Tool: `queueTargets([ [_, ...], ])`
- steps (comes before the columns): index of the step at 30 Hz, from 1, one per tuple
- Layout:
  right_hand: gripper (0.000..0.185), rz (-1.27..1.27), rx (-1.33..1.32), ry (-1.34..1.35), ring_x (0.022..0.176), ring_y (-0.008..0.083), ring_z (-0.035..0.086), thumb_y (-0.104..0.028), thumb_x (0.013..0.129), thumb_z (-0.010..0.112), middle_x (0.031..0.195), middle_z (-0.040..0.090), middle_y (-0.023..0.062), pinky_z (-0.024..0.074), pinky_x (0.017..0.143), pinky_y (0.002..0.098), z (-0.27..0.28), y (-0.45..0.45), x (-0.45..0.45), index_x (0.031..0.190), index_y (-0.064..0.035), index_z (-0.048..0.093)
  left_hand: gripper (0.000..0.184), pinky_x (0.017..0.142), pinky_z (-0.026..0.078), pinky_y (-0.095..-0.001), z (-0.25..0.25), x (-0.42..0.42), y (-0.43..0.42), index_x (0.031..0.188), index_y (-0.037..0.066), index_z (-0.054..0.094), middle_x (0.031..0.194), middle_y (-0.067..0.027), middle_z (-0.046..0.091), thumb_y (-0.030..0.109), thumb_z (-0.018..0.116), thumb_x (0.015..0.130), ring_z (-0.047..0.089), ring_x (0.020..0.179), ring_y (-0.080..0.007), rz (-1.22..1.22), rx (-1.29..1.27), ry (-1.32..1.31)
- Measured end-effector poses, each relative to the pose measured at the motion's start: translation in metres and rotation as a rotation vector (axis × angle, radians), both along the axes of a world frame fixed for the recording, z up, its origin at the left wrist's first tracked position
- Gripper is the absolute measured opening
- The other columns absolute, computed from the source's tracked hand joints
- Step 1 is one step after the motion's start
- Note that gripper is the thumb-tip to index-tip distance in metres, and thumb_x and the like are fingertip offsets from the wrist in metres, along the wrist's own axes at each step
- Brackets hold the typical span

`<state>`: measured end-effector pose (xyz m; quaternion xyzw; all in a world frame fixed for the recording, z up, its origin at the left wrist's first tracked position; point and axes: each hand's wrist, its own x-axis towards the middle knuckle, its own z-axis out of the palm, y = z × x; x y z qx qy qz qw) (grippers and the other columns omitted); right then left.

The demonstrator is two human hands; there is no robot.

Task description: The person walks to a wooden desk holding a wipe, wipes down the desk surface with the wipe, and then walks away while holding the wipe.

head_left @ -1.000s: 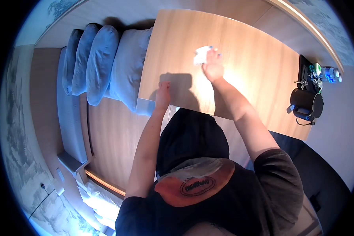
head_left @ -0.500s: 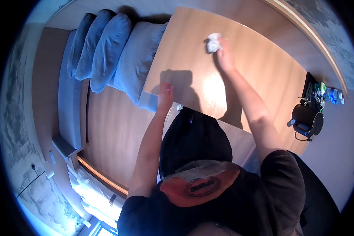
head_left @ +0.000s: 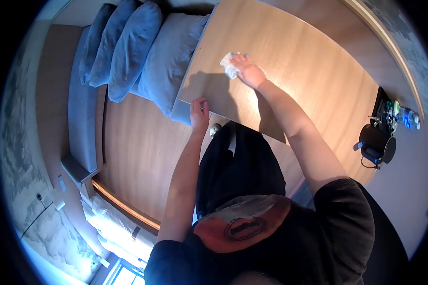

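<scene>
My right hand point(head_left: 248, 71) presses a crumpled white cloth or tissue point(head_left: 230, 65) onto the wooden table point(head_left: 314, 80); its fingers lie spread over the cloth's right part. Near the table's front left edge is my left hand point(head_left: 199, 114), its fingers curled at the edge. Whether anything small is inside the left hand's fingers is hidden. A dark shadow falls on the tabletop between the two hands.
Blue-grey pillows point(head_left: 169, 61) lean along the bench left of the table. At the table's right end are a black kettle point(head_left: 376, 144), a dark tray point(head_left: 379, 107) with small items, and plastic bottles point(head_left: 408, 118). A wooden floor point(head_left: 138, 156) shows below left.
My right hand went up and right with the cloth, then came back left and down toward the near side. My left hand stays by the table edge. The view has shifted a little.
</scene>
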<state>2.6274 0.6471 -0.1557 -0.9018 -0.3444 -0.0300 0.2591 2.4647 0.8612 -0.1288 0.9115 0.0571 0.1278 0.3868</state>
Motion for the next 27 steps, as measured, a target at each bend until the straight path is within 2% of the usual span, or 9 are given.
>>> queueTargets([
  [6,0.042,0.284,0.033,0.160,0.124,0.0230,0.040,-0.009,0.074,0.054,0.130,0.047,0.0103,0.0256,0.108,0.0418,0.012,0.046,-0.094,0.117,-0.0065,0.053,0.014,0.071,0.047,-0.0369,-0.012,-0.004,0.015,0.096,0.000,0.054,0.090,-0.0153,0.056,0.011,0.053,0.087,0.056,0.081,-0.0292,0.020,-0.123,0.018],
  [9,0.041,0.272,0.194,0.382,0.125,0.0280,0.040,-0.004,0.076,0.051,0.126,0.051,0.0118,0.0248,0.108,0.0415,0.026,0.056,-0.134,0.116,-0.0048,0.054,0.016,0.071,0.046,-0.0375,-0.010,-0.013,0.023,0.096,0.000,0.054,0.090,-0.0156,0.056,0.014,0.053,0.088,0.056,0.081,-0.0294,-0.017,-0.204,0.046],
  [13,0.038,-0.233,0.596,0.542,0.114,0.0305,0.050,-0.006,0.084,0.041,0.123,0.053,0.0140,0.0370,0.099,0.0320,0.039,0.038,-0.153,0.120,-0.0040,0.052,0.019,0.074,0.047,-0.0333,-0.003,-0.013,0.035,0.095,-0.001,0.056,0.093,-0.0154,0.057,0.016,0.052,0.089,0.058,0.083,-0.0263,-0.155,-0.128,0.053],
  [15,0.039,-0.506,0.733,0.502,0.115,0.0249,0.051,-0.008,0.086,0.041,0.123,0.054,0.0133,0.0372,0.098,0.0302,0.060,0.013,-0.147,0.123,-0.0108,0.053,0.019,0.075,0.047,-0.0334,0.004,-0.013,0.036,0.094,-0.001,0.056,0.092,-0.0155,0.057,0.017,0.052,0.089,0.057,0.083,-0.0264,-0.185,-0.172,0.049],
  [17,0.041,-0.686,0.654,0.269,0.112,0.0241,0.053,-0.006,0.085,0.040,0.120,0.056,0.0135,0.0380,0.096,0.0295,0.057,-0.029,-0.136,0.125,-0.0116,0.052,0.018,0.076,0.046,-0.0353,0.004,-0.014,0.038,0.092,0.000,0.055,0.091,-0.0157,0.056,0.017,0.052,0.088,0.057,0.084,-0.0282,-0.213,-0.193,0.054],
  [18,0.042,-0.896,0.625,0.604,0.112,0.0255,0.052,-0.004,0.084,0.040,0.119,0.056,0.0133,0.0374,0.097,0.0303,0.080,-0.045,-0.136,0.125,-0.0113,0.051,0.017,0.076,0.045,-0.0373,-0.005,-0.015,0.040,0.092,0.001,0.055,0.092,-0.0159,0.056,0.017,0.053,0.087,0.056,0.085,-0.0300,-0.227,-0.189,0.060],
  [19,0.043,-0.746,0.587,0.141,0.116,0.0270,0.048,-0.003,0.082,0.041,0.120,0.054,0.0140,0.0353,0.099,0.0317,0.047,-0.073,-0.131,0.124,-0.0110,0.051,0.016,0.077,0.044,-0.0392,-0.009,-0.014,0.044,0.091,0.001,0.054,0.092,-0.0161,0.056,0.016,0.053,0.086,0.055,0.086,-0.0317,-0.239,-0.183,0.065],
  [22,0.045,-0.918,0.059,0.197,0.127,0.0360,0.033,-0.008,0.080,0.047,0.136,0.039,0.0157,0.0195,0.108,0.0410,0.014,-0.128,-0.147,0.125,-0.0074,0.048,0.016,0.077,0.043,-0.0399,-0.005,-0.029,0.051,0.090,0.002,0.055,0.091,-0.0154,0.056,0.017,0.054,0.086,0.054,0.087,-0.0332,-0.274,-0.137,0.112],
  [27,0.050,-0.966,-0.041,0.089,0.132,0.0342,0.025,-0.010,0.081,0.044,0.140,0.033,0.0168,0.0127,0.109,0.0485,-0.010,-0.064,-0.182,0.131,-0.0112,0.042,0.016,0.076,0.043,-0.0391,-0.010,-0.051,0.077,0.090,0.002,0.055,0.090,-0.0148,0.056,0.018,0.053,0.087,0.054,0.086,-0.0326,-0.380,-0.171,0.094],
])
